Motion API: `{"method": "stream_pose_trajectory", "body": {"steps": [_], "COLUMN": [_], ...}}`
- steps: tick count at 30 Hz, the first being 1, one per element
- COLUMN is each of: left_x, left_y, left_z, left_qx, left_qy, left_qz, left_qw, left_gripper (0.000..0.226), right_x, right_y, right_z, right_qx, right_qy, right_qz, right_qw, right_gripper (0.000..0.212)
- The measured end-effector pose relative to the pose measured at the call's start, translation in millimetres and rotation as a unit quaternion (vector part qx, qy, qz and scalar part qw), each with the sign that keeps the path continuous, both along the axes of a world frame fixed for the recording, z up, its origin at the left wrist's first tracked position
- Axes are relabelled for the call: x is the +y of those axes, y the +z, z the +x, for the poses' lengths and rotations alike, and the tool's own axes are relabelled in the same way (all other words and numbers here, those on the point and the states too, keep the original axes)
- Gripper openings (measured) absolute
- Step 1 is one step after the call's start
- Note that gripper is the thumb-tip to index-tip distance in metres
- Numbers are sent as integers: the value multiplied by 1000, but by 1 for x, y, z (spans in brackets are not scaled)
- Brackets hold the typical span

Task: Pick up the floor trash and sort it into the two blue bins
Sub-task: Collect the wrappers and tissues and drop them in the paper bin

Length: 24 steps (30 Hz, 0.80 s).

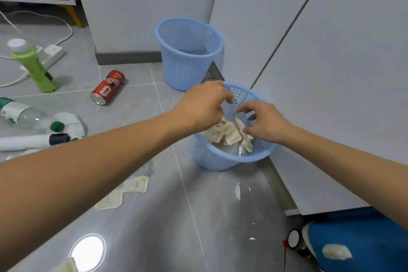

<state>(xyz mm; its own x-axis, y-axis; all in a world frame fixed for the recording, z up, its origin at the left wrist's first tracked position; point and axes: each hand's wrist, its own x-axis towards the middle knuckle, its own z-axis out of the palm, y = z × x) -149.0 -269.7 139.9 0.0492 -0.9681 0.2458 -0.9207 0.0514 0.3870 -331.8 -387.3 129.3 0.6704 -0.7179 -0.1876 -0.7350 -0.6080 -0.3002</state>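
My left hand (202,106) and right hand (266,124) hover, fingers loosely spread, pinching nothing, over the near bin (223,159) where wrappers (229,133) lie. Release low and centred. Can (107,87), bottles, far bin (188,53) wait left.

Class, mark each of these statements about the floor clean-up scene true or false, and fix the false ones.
1. Both hands are over the near bin. True.
2. The red can stands upright. False: it lies on its side.
3. The far bin holds wrappers. False: the wrappers are in the near bin; the far bin looks empty.
4. The green bottle stands on the floor. True.
5. The left hand grips the can. False: the can lies apart on the floor.
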Motion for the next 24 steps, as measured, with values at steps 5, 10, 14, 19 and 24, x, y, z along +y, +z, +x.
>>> {"method": "stream_pose_trajectory", "body": {"steps": [5, 10, 14, 19, 24], "left_x": [95, 219, 301, 378, 426], "left_y": [-1, -54, -96, -137, -162], "left_z": [29, 43, 42, 29, 12], "left_qx": [9, -3, 12, 3, -24], "left_qy": [-16, -66, -79, -121, -155], "left_qz": [2, 98, 177, 242, 290], "left_qw": [1000, 993, 981, 963, 944], "left_gripper": [24, 18, 21, 29, 64], "right_x": [60, 178, 259, 338, 388], "right_y": [33, 13, -37, -88, -131], "right_z": [15, 32, 21, -16, -40], "right_qx": [-84, -101, 27, 139, 184], "right_qy": [80, 228, 298, 363, 371], "right_qz": [-125, -27, 55, 124, 115], "right_qw": [985, 968, 953, 913, 903], "right_gripper": [38, 24, 34, 64, 92]}}
